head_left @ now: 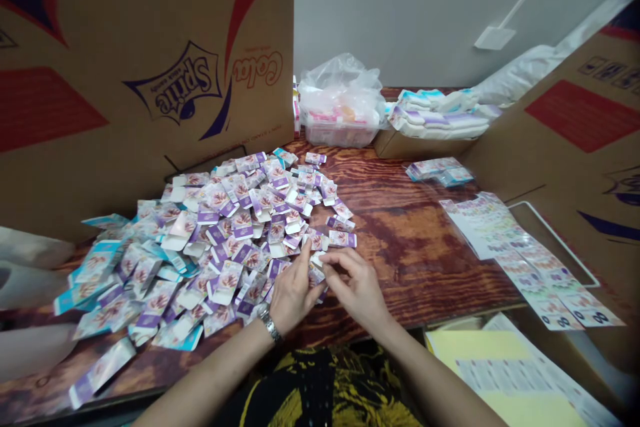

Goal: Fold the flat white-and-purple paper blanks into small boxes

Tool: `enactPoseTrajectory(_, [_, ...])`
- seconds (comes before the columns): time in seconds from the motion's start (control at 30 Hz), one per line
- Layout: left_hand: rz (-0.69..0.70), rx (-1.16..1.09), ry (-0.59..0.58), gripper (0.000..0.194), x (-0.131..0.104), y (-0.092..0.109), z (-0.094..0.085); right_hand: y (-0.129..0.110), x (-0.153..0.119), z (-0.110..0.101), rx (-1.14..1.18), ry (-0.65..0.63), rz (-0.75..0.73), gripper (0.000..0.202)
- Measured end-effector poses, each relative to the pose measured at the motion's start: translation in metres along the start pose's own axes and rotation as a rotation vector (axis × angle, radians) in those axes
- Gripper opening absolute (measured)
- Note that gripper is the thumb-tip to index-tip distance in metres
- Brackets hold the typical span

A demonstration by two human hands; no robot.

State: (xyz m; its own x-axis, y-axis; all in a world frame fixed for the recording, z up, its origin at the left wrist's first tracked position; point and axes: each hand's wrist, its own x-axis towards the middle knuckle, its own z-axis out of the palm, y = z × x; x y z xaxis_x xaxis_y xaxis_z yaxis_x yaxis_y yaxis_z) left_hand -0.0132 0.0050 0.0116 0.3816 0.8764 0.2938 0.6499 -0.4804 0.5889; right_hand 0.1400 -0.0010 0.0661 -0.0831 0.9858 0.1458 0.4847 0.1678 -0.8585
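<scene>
Lower centre of the frame: left hand [293,293] and right hand [357,287] together pinching one small flat carton [317,260] at the pile [215,240] edge. Likely light, thin, easily creased; best gripped by edges.

on the worktop [400,227] i see a heap of small flat cartons [220,240] spread across its left half. my left hand [293,293] and right hand [357,287] meet at the heap's near right edge, on one small carton [317,259]. a big cardboard box [145,73] stands behind the heap. a bagged tub [343,117] sits at the back, sticker sheets [530,260] lie to the right.
</scene>
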Motion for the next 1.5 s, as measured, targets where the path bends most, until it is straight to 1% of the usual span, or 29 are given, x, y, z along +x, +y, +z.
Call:
enactPoseTrajectory(0.13, [0.001,-0.006,-0.009,0.088,0.0,0.0,0.001,-0.003,-0.007,0.006,-0.013,-0.009,-0.049,0.021])
enactPoseTrajectory(0.23, [-0.034,0.01,-0.031,0.085,0.0,0.0,0.002,-0.003,-0.013,0.01,-0.038,-0.031,-0.098,0.028])
enactPoseTrajectory(0.3, [-0.067,0.045,-0.055,0.084,0.002,-0.001,0.002,0.001,-0.014,0.008,-0.04,-0.088,-0.143,0.033])
enactPoseTrajectory(0.37, [-0.064,0.107,-0.079,0.08,0.011,-0.004,-0.003,0.009,-0.012,0.004,0.016,-0.159,-0.124,0.039])
enactPoseTrajectory(0.43, [-0.031,0.182,-0.049,0.075,0.03,-0.006,-0.017,0.024,-0.006,-0.001,0.115,-0.148,-0.034,0.046])
enactPoseTrajectory(0.47, [-0.008,0.216,-0.01,0.075,0.043,-0.007,-0.028,0.033,-0.003,-0.004,0.156,-0.098,0.015,0.047])
enactPoseTrajectory(0.5, [-0.009,0.247,0.063,0.078,0.057,-0.006,-0.041,0.044,0.001,-0.005,0.155,-0.035,0.045,0.047])
enactPoseTrajectory(0.53, [0.009,0.277,0.139,0.086,0.071,-0.005,-0.056,0.055,0.003,-0.006,0.096,-0.008,0.059,0.045])
enactPoseTrajectory(0.57, [0.031,0.308,0.225,0.097,0.084,-0.003,-0.071,0.065,0.004,-0.005,0.002,-0.031,0.056,0.041])
enactPoseTrajectory(0.6, [0.057,0.339,0.31,0.104,0.095,0.0,-0.085,0.075,0.005,-0.003,-0.092,-0.085,0.053,0.039])
enactPoseTrajectory(0.63, [0.082,0.364,0.362,0.103,0.102,0.003,-0.096,0.083,0.004,0.0,-0.18,-0.146,0.047,0.041])
enactPoseTrajectory(0.67, [0.106,0.376,0.399,0.1,0.106,0.006,-0.103,0.09,0.002,0.004,-0.265,-0.197,0.042,0.047])
enactPoseTrajectory(0.7, [0.123,0.375,0.413,0.095,0.106,0.008,-0.105,0.095,0.0,0.009,-0.344,-0.233,0.037,0.054])
enactPoseTrajectory(0.73, [0.132,0.362,0.405,0.089,0.103,0.009,-0.103,0.098,-0.002,0.013,-0.415,-0.252,0.029,0.06])
enactPoseTrajectory(0.8, [0.136,0.306,0.352,0.08,0.088,0.008,-0.088,0.102,-0.005,0.021,-0.529,-0.263,0.01,0.066])
enactPoseTrajectory(0.87, [0.133,0.233,0.281,0.074,0.066,0.005,-0.064,0.102,-0.007,0.026,-0.592,-0.264,-0.014,0.065])
enactPoseTrajectory(0.97, [0.125,0.137,0.152,0.065,0.032,0.0,-0.028,0.101,-0.009,0.027,-0.614,-0.228,-0.048,0.062])
enactPoseTrajectory(1.0, [0.128,0.116,0.097,0.063,0.022,-0.001,-0.018,0.101,-0.01,0.026,-0.604,-0.205,-0.06,0.058])
enactPoseTrajectory(1.07, [0.123,0.098,0.004,0.062,0.004,-0.003,0.0,0.099,-0.01,0.025,-0.536,-0.144,-0.077,0.045])
enactPoseTrajectory(1.1, [0.112,0.101,-0.03,0.064,-0.002,-0.004,0.008,0.097,-0.01,0.024,-0.47,-0.109,-0.072,0.037])
enactPoseTrajectory(1.17, [0.079,0.119,-0.073,0.073,-0.011,-0.004,0.019,0.091,-0.01,0.022,-0.283,-0.037,-0.016,0.028])
enactPoseTrajectory(1.23, [0.033,0.132,-0.091,0.083,-0.013,-0.004,0.026,0.081,-0.009,0.02,-0.073,0.012,0.076,0.025])
enactPoseTrajectory(1.27, [0.013,0.133,-0.091,0.085,-0.013,-0.004,0.028,0.075,-0.009,0.02,0.015,0.023,0.115,0.024])
enactPoseTrajectory(1.33, [-0.021,0.124,-0.085,0.079,-0.01,-0.004,0.028,0.063,-0.008,0.018,0.127,0.031,0.149,0.025])
enactPoseTrajectory(1.4, [-0.034,0.107,-0.078,0.068,-0.007,-0.003,0.026,0.053,-0.008,0.017,0.15,0.035,0.138,0.024])
enactPoseTrajectory(1.5, [-0.031,0.083,-0.09,0.059,-0.004,-0.003,0.02,0.042,-0.007,0.014,0.077,0.045,0.08,0.022])
